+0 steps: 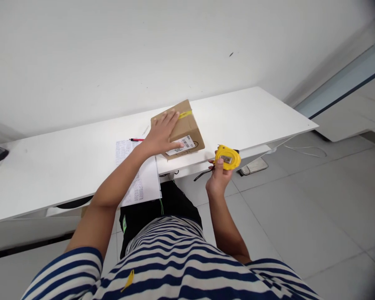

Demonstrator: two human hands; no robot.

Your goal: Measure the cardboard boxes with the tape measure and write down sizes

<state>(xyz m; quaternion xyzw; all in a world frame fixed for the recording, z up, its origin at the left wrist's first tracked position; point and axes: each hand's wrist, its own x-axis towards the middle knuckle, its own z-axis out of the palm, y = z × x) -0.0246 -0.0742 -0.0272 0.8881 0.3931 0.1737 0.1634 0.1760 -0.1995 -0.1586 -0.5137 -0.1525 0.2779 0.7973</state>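
Holding tape measure [231, 155], touching box [187, 124], barcode label [188, 142]

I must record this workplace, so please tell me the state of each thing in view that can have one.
Cardboard box: closed on the sides that show, resting on the table
Tape measure: no drawn-out blade visible, held off the table
Written pages: face up, partly past the table's front edge
Pen: lying down, writing tip unclear
Left hand: open, resting on the box
Right hand: closed around the tape measure
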